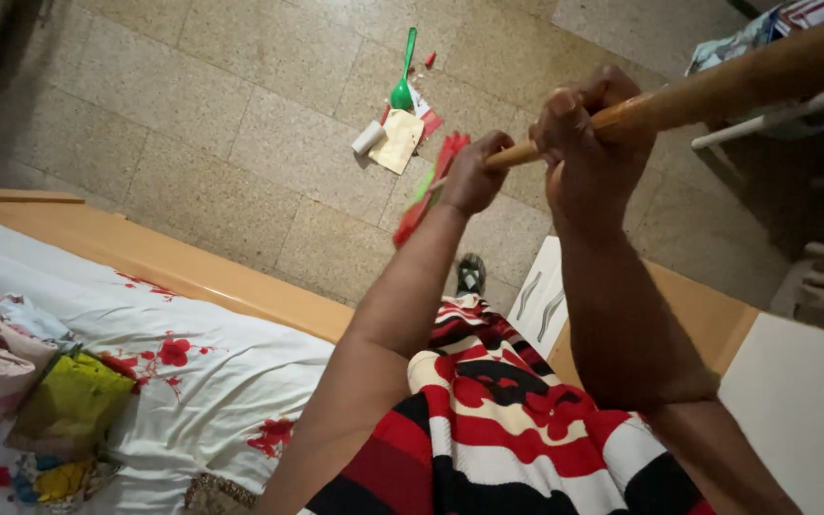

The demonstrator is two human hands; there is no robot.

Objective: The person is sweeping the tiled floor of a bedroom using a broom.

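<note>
In the upper right of the frame, both hands are clenched on a wooden stick that slants from the top right corner down toward the centre. The right hand wraps it higher up, fingers curled tight over the top. The left hand grips it lower, just below and to the left, fist closed round the thinner end. Past the left hand, a red and green broom head hangs at the stick's lower end, above the tiled floor.

On the floor in the upper centre lies a small heap: a green spoon, a white roll, a tan card and red scraps.

Along the left edge runs a bed with a wooden frame and a white sheet with red flowers; bundled clothes sit at the lower left. The person's red, black and white striped garment fills the bottom centre.
</note>
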